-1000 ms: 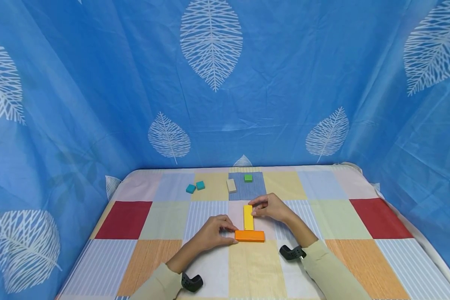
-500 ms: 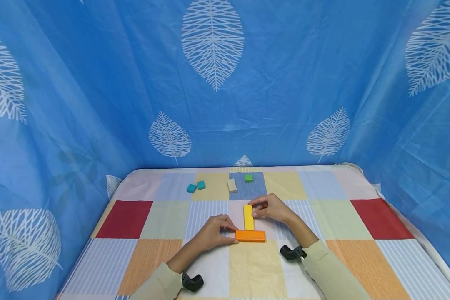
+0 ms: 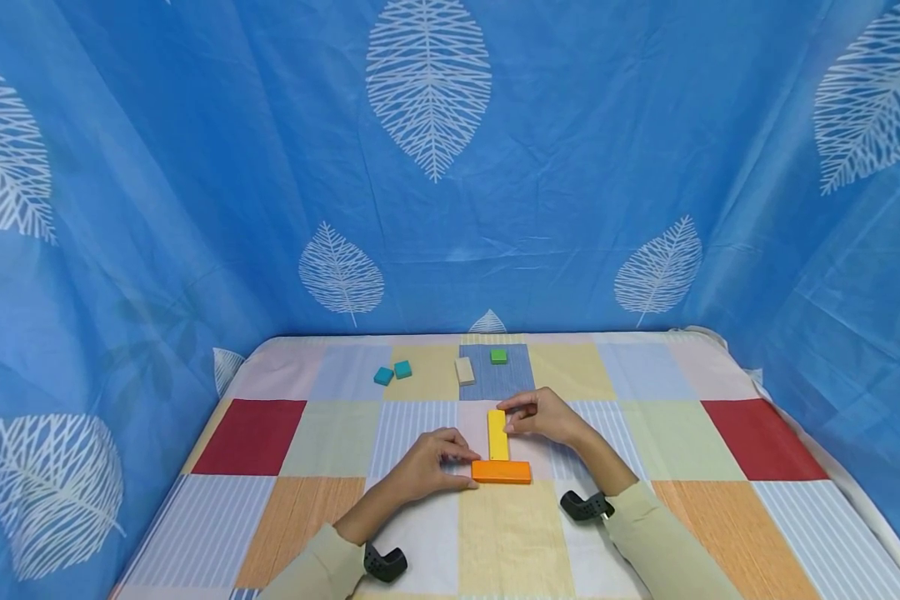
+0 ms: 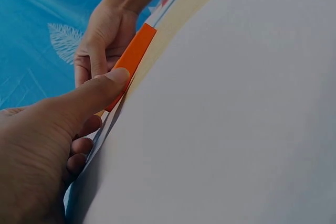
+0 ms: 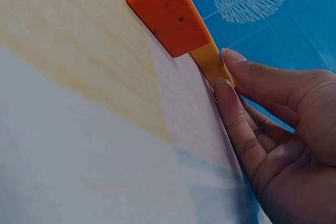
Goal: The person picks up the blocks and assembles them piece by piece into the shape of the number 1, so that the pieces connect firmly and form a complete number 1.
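An orange rectangular block (image 3: 501,472) lies crosswise on the patchwork cloth. My left hand (image 3: 429,467) pinches its left end, thumb on the near side and fingers at the far side; in the left wrist view the thumb (image 4: 116,77) presses on the orange block. Beyond it a yellow block (image 3: 498,435) points away from me, its near end meeting the orange block's far side, so the two form an upside-down T. My right hand (image 3: 543,417) pinches the yellow block near its far end. The right wrist view shows thumb and fingertips at the yellow block (image 5: 209,62).
Toward the back of the cloth lie two teal blocks (image 3: 384,377), a cream block (image 3: 464,371) and a green block (image 3: 498,357). A blue leaf-print curtain (image 3: 540,208) rises behind the table and along both sides.
My left fingertips have shifted slightly right along the orange block's far side. The right hand and both blocks hold nearly the same places.
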The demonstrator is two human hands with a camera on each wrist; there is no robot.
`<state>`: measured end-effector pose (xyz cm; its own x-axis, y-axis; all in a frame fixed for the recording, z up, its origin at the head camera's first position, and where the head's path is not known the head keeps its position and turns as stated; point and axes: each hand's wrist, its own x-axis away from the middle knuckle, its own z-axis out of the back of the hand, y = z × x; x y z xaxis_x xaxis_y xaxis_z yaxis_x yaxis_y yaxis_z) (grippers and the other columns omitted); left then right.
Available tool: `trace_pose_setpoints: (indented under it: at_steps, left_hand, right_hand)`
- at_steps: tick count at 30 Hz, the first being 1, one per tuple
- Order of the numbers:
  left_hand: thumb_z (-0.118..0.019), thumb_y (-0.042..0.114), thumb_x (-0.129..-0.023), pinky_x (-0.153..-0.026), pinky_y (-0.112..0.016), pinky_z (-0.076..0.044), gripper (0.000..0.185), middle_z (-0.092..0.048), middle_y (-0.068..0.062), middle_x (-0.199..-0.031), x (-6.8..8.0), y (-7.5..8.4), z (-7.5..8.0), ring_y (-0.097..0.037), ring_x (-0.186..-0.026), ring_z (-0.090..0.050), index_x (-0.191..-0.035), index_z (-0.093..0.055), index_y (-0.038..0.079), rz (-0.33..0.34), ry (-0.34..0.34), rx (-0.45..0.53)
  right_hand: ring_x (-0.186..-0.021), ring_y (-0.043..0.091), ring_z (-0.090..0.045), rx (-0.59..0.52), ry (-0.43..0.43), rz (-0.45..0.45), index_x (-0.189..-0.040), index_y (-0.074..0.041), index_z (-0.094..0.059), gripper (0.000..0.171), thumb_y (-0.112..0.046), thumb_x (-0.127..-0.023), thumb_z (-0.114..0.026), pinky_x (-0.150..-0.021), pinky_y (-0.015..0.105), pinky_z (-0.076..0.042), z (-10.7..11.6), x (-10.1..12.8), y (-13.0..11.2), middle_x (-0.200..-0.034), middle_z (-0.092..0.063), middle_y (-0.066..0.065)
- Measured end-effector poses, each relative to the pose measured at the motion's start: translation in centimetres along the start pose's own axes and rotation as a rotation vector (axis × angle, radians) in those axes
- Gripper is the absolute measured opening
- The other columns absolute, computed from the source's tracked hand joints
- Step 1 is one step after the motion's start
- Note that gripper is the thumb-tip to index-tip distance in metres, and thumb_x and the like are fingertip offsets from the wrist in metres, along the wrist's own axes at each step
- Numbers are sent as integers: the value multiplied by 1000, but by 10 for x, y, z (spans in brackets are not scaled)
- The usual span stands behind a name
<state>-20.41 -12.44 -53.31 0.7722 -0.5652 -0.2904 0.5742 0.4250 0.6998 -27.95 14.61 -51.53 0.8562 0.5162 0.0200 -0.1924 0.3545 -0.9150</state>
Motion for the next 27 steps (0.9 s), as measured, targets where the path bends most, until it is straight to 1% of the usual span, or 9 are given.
trace_pose_setpoints:
  at_steps: [6, 10, 14, 21, 27]
  left_hand:
    - [-89, 30, -79, -83, -26, -50, 30, -66, 10, -96, 0, -1, -1, -5, -92, -57, -104, -82, 15, -50, 13, -24]
    - [-90, 30, -78, -83, -25, -50, 29, -66, 11, -94, 0, -2, -1, -4, -92, -57, -103, -83, 16, -60, 17, -30]
    - [-90, 31, -78, -83, -25, -50, 29, -66, 12, -94, 0, -3, 0, -4, -91, -57, -102, -83, 17, -50, 14, -30]
    - [-90, 33, -78, -82, -25, -49, 33, -65, 11, -94, 1, -2, 0, -5, -90, -56, -103, -82, 13, -26, 15, -24]
    - [-91, 33, -76, -83, -25, -48, 31, -63, 13, -97, 1, -2, -1, -5, -92, -53, -101, -83, 15, 2, 15, -47]
  right_hand:
    - [-77, 16, -65, -10, -3, -8, -119, 2, -73, 34, -3, -86, -79, -71, 24, -56, 0, 1, -1, -95, -75, 9]
    - [-77, 17, -64, -6, 1, -9, -119, 3, -73, 34, -3, -86, -79, -70, 23, -55, 0, 1, -1, -96, -75, 9]
    - [-77, 17, -63, -8, 1, -7, -118, 2, -73, 33, -3, -86, -80, -70, 23, -55, 0, 0, -1, -97, -74, 9]
    - [-77, 17, -64, -27, -9, -8, -118, 3, -73, 33, -3, -86, -79, -70, 23, -56, -1, 0, -1, -97, -74, 10]
    - [-77, 17, -62, -34, -8, -13, -119, 3, -73, 34, -4, -86, -79, -69, 23, -55, -1, 1, -1, -97, -74, 11]
